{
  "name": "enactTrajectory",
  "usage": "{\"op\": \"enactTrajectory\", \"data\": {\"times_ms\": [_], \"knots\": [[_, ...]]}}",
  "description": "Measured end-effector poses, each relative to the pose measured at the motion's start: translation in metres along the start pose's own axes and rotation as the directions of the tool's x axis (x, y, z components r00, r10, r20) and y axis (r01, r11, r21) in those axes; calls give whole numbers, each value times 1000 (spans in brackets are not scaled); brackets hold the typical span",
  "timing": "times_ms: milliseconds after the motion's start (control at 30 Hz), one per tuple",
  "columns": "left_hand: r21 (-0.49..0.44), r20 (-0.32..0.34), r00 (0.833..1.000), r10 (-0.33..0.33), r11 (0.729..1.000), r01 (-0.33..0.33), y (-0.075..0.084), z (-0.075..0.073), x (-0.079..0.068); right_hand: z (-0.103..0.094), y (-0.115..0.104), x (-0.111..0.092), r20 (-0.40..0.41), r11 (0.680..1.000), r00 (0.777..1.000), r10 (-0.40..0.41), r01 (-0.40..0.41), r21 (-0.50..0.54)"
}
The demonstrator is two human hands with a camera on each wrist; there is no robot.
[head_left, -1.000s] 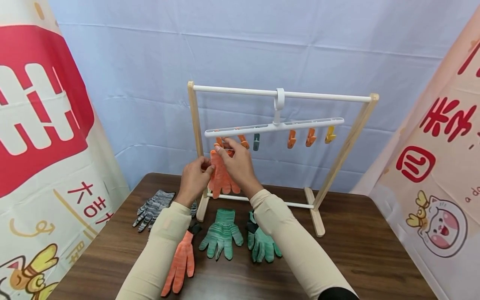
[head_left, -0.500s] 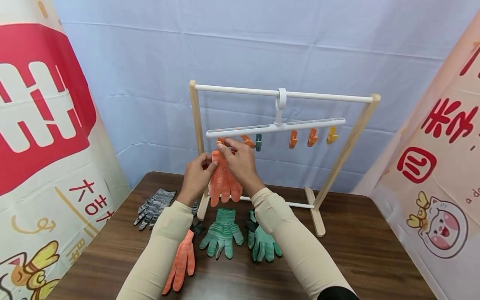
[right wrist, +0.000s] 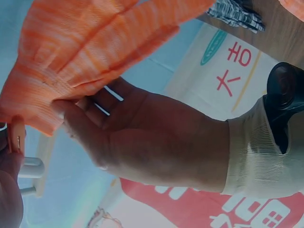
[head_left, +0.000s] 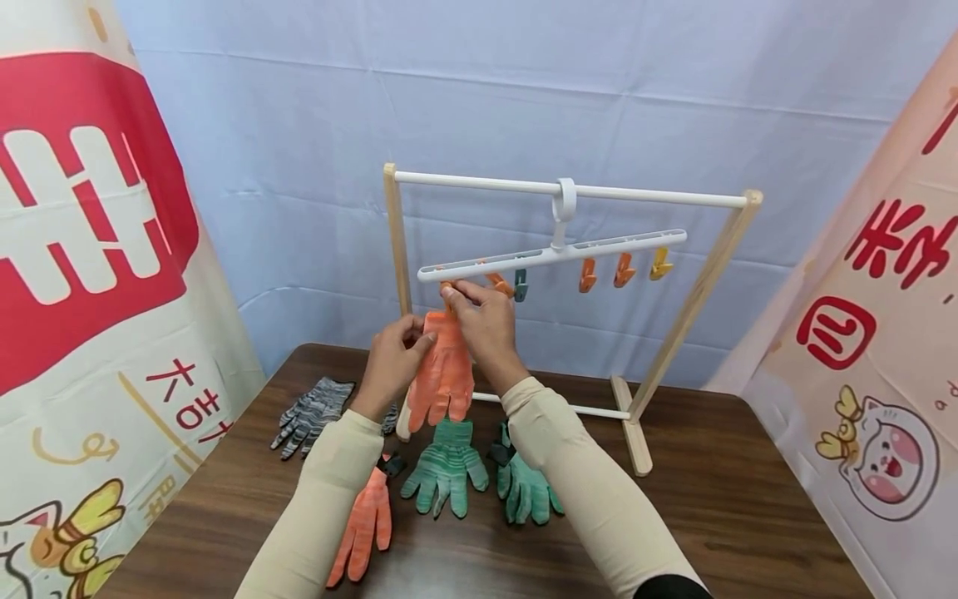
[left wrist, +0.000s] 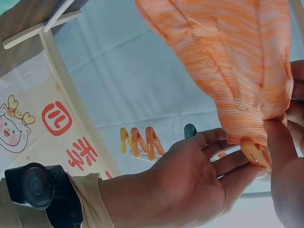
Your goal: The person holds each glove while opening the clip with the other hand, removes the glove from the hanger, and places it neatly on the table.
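An orange knit glove (head_left: 443, 374) hangs fingers-down below the left end of the white hanger (head_left: 516, 261). My left hand (head_left: 391, 358) pinches its cuff between thumb and fingers, plain in the right wrist view. My right hand (head_left: 488, 333) pinches an orange clothespin (left wrist: 256, 154) under that hanger end. In both wrist views the clothespin overlaps the cuff's edge; whether it grips the fabric I cannot tell. More clothespins hang along the bar: an orange one (head_left: 500, 284), a dark green one (head_left: 520, 285), two orange to the right, and a yellow one (head_left: 660, 264).
The hanger hooks over a wooden rack's white rail (head_left: 479, 182), tilted down leftward. On the brown table (head_left: 674, 532) lie a grey striped glove (head_left: 313, 416), another orange glove (head_left: 362, 526), a green glove (head_left: 446, 472) and a green-and-black glove (head_left: 527, 487).
The hanger's left end has dipped slightly. Both hands and the glove have come slightly down, and the glove's fingers swing a little. The right hand keeps its hold by the clothespin.
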State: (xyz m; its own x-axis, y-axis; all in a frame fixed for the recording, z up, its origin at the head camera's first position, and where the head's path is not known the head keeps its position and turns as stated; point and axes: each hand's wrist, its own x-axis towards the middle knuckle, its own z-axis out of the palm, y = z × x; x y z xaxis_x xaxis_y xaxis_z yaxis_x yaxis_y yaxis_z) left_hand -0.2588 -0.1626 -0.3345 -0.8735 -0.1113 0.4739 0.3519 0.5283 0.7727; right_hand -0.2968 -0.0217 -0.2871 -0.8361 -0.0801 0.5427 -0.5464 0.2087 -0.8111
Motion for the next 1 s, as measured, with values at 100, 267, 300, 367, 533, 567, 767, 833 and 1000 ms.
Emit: {"op": "enactTrajectory", "data": {"times_ms": [100, 267, 300, 367, 533, 567, 767, 833, 1000], "knots": [[-2, 16, 1000, -7, 1000, 7, -5, -4, -6, 2, 2, -1, -17, 1000, 1000, 3, -3, 2], [30, 6, 1000, -25, 999, 25, -15, -15, -15, 4, 4, -1, -40, 1000, 999, 9, -9, -8], [37, -3, 999, -32, 999, 32, -17, -18, -17, 4, 4, -1, -42, 1000, 999, 5, -6, -9], [56, -17, 999, -42, 997, 43, -20, -24, -21, 4, 5, -1, -46, 1000, 999, -2, 1, -12], [96, -30, 998, -51, 994, 54, -30, -38, -30, 1, 7, 0, -48, 1000, 999, -7, 6, -30], [98, -32, 998, -49, 994, 52, -32, -41, -31, 1, 8, 0, -47, 999, 999, -3, 2, -35], [168, -64, 997, -40, 984, 50, -45, -59, -39, -1, 11, 1, -36, 999, 999, 11, -12, -41], [198, -68, 997, -43, 979, 56, -49, -65, -43, -1, 10, 1, -32, 999, 999, 14, -15, -43], [231, -78, 994, -75, 969, 92, -59, -80, -52, 0, 8, 1, -29, 999, 1000, 8, -9, -51]]}}
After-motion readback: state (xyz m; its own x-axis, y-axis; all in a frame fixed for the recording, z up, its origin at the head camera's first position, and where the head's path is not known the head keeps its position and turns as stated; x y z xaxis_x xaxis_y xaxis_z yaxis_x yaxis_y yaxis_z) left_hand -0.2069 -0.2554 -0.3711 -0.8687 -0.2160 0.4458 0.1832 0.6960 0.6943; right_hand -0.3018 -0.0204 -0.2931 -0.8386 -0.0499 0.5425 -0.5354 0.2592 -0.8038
